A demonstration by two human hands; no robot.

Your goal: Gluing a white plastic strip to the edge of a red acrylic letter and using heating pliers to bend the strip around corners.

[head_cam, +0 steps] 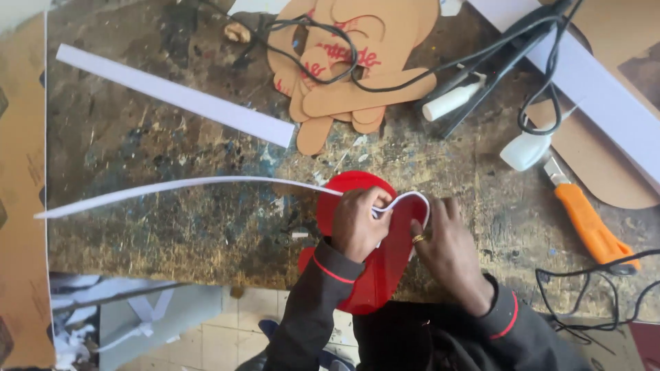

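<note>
- A glossy red plastic cut-out with rounded lobes [385, 264] lies at the near edge of a scarred, paint-stained wooden workbench [172, 227], its near part overhanging the edge above a pale tiled floor [240, 330].
- The left hand [359, 223] pinches a long thin white flexible strip [192, 185] against the cut-out's top, fingers closed on it.
- The right hand [443, 244], wearing a gold ring, presses the strip's curved end along the cut-out's right rim, fingers bent down onto it.
- The strip trails far to the left, past the bench's left edge; the bench surface beneath it is open.
- Far left, a flat white rectangular strip [175, 95] lies diagonally.
- Far centre, stacked brown cardboard shapes with red lettering [357, 75] sit under a black cable [385, 86].
- To the right lie an orange-handled utility knife [588, 223] and a black glue gun [495, 58].
</note>
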